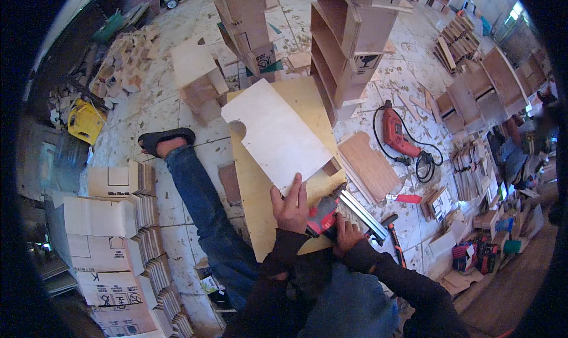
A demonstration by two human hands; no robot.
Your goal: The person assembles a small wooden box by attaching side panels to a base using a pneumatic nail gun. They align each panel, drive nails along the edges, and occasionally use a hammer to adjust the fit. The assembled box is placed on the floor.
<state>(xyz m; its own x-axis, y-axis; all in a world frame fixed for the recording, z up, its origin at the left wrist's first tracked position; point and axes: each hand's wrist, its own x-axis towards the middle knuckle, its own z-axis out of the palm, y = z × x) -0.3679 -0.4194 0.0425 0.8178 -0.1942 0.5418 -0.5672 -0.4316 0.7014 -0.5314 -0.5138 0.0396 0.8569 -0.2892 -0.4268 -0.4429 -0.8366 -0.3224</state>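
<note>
Pale notched panel (278,131): positioning seems under way, the left hand (291,211) spread-fingered on its lower edge; right hand (349,234) at the red power tool (322,215), grip unclear; next calls for steady alignment.

Dark sleeves (408,286), blue jeans (200,202)

I take this for a woodworking workshop: open-fronted wooden cabinets (370,36) stand at the top centre, cut panels (100,218) are stacked at the lower left, a red corded drill (395,131) lies right of centre, offcuts (127,60) heap up in the upper left, and I see debris scattered across the pale tiled floor (173,206).
</note>
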